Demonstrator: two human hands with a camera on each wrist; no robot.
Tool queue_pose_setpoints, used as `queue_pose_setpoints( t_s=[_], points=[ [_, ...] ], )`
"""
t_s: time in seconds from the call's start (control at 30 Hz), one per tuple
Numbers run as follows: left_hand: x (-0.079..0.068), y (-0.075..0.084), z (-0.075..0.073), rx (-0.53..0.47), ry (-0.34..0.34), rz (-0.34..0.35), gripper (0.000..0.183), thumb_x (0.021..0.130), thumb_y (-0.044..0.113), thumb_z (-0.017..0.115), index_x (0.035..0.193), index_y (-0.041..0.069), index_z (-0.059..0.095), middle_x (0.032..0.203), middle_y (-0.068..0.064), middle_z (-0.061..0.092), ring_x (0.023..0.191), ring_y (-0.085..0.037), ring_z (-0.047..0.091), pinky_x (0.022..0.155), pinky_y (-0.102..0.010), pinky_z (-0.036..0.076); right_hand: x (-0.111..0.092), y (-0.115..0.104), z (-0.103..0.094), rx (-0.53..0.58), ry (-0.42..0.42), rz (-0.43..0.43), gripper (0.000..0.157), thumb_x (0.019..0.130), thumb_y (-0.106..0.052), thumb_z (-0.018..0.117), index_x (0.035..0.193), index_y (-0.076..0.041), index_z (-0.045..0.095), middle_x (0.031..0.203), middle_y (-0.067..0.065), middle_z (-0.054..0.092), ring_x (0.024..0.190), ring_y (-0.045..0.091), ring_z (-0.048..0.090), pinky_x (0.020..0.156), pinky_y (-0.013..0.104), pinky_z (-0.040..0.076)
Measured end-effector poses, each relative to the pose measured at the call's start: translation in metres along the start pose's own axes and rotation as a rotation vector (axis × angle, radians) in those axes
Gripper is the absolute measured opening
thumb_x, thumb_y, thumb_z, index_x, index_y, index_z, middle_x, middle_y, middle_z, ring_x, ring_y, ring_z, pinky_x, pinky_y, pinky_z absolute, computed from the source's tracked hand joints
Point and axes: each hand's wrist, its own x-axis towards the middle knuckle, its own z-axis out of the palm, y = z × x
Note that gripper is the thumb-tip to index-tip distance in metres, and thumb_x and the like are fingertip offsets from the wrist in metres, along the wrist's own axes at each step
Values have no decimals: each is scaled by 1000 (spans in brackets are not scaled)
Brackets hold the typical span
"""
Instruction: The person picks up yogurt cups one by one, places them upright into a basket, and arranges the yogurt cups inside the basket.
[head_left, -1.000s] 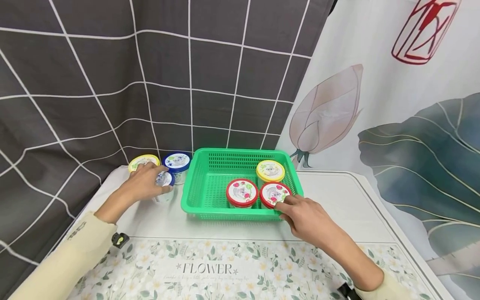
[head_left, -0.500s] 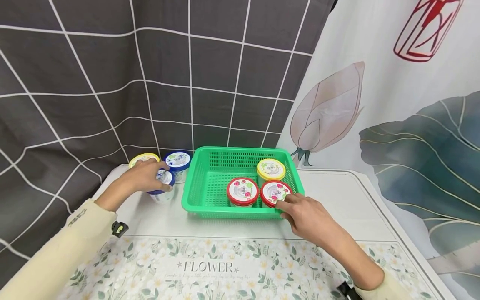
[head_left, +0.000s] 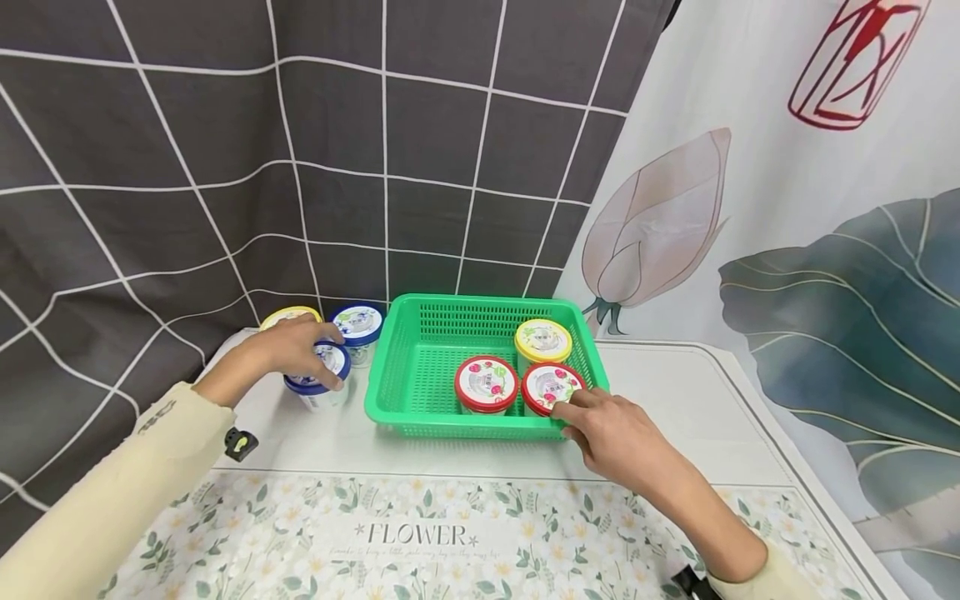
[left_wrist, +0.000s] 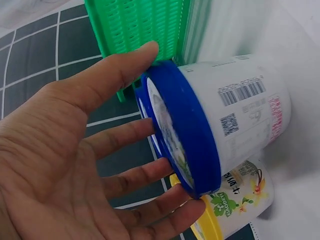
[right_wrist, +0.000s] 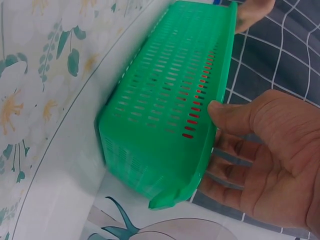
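Observation:
My left hand [head_left: 296,346] is spread over a tub with a blue lid [left_wrist: 192,132] on the white table, left of the green basket. In the left wrist view, the thumb lies by the lid's rim and the fingertips are at the lid's face and far edge, not curled round it. A tub with a yellow lid [head_left: 288,315] stands partly hidden behind this hand, beside another blue-lidded tub [head_left: 357,323]. My right hand [head_left: 618,429] pinches the front right rim of the green basket [right_wrist: 160,95], thumb outside and fingers inside, close to a red-lidded tub [head_left: 551,385].
Inside the basket are a second red-lidded tub [head_left: 486,382] and a yellow-lidded tub [head_left: 543,340], both towards the right. A flower-printed mat [head_left: 420,550] covers the table's front. A dark gridded curtain [head_left: 450,142] and a white printed one [head_left: 750,208] hang behind.
The left fingers have shifted slightly, and more of the near blue lid shows beneath them. My right hand stays at the basket rim.

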Motion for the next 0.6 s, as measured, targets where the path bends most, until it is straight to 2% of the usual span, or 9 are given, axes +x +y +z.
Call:
queue_pose_setpoints(
  t_s=[0.3,0.6],
  points=[
    [1,5,-9,-5,-109,-22,86,81,39,97,152,3,65,157,-38,56,141,-56,57,114,-72,55,0,0,1,-4,0,1,30,89,-6,92,108,-22,76,89,-3,68,83,17,64,67,37,59],
    [4,8,-9,-42,-107,-38,86,79,33,99,152,2,65,157,-36,59,141,-55,60,113,-70,56,0,-2,0,-22,-7,14,29,89,-8,93,108,-22,76,88,-3,66,84,19,65,66,37,59]
  ],
)
